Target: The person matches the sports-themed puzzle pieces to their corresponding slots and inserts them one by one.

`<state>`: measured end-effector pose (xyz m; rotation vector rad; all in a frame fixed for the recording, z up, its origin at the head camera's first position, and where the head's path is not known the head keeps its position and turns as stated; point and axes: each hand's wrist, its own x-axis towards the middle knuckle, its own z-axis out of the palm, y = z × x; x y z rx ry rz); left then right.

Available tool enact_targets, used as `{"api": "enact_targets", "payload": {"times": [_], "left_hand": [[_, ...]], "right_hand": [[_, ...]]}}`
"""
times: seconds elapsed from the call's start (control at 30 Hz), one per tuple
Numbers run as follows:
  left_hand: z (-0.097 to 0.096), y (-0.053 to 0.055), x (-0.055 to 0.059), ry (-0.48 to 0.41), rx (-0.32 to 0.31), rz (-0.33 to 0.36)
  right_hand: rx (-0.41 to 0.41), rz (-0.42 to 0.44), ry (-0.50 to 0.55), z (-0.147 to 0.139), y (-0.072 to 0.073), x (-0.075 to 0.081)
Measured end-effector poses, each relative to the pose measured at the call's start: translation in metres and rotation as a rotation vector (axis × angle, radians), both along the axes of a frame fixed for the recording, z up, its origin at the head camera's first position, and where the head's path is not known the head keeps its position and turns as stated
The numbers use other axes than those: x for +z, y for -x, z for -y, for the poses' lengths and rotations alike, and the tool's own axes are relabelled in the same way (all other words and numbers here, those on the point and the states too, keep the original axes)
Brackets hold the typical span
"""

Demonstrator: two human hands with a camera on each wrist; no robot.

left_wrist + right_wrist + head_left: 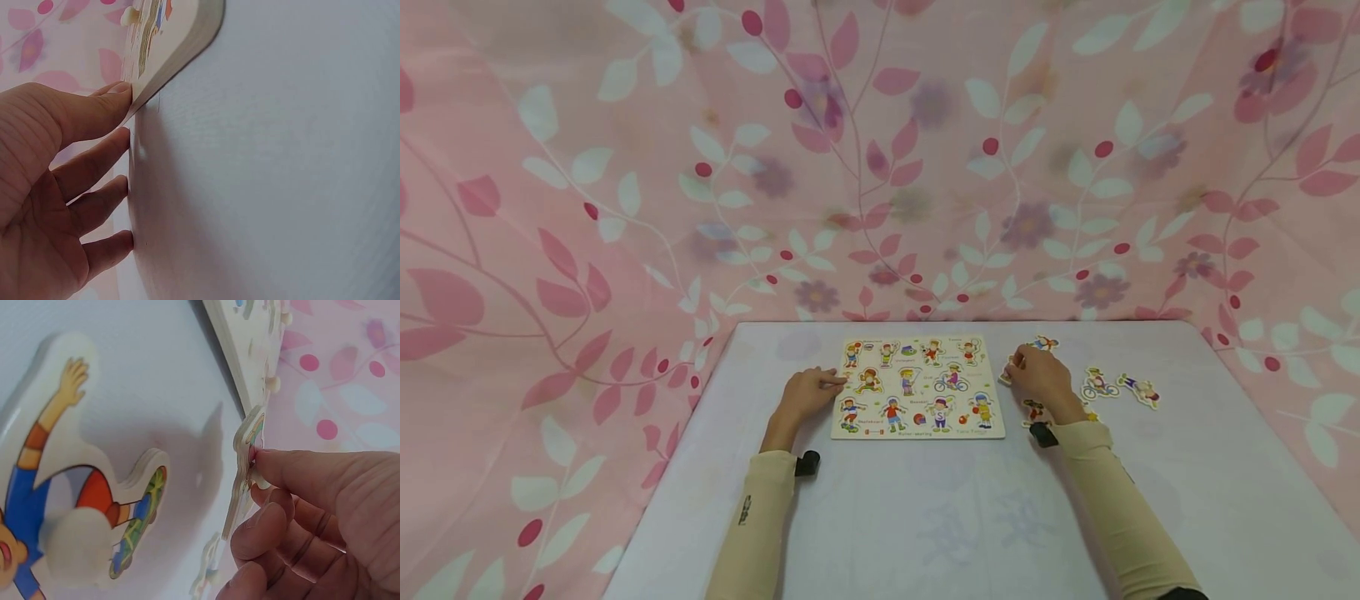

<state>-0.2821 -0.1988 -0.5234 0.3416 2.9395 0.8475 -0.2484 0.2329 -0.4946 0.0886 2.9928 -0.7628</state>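
Note:
A wooden puzzle board [917,439] printed with children playing sports lies flat on the table. My left hand [808,392] is at its left side, thumb tip against the edge of the board [181,47] in the left wrist view. The other fingers of that hand are spread, their tips on the tabletop. Just right of the board, my right hand [1037,375] pinches a knobbed wooden puzzle piece [239,475] between thumb and fingers. Its picture is mostly turned away. A skateboarder puzzle piece [31,494] with a white knob lies close by in the right wrist view.
More loose pieces lie to the right: a cyclist piece [1099,383], a purple-and-white figure [1141,390], a piece beyond the hand [1045,342] and one nearer [1033,410]. White cloth [910,517] covers the table; a pink floral curtain [880,167] hangs behind.

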Motion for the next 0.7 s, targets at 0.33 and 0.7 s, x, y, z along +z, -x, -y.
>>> {"api": "enact_targets", "payload": {"times": [0.33, 0.7], "left_hand": [[0.000, 0.000, -0.001, -0.008, -0.001, -0.005], [0.000, 0.000, -0.001, -0.009, -0.013, -0.022]], "right_hand": [[0.001, 0.043, 0.013, 0.007, -0.002, 0.007], [0.051, 0.041, 0.042, 0.014, -0.002, 0.006]]}}
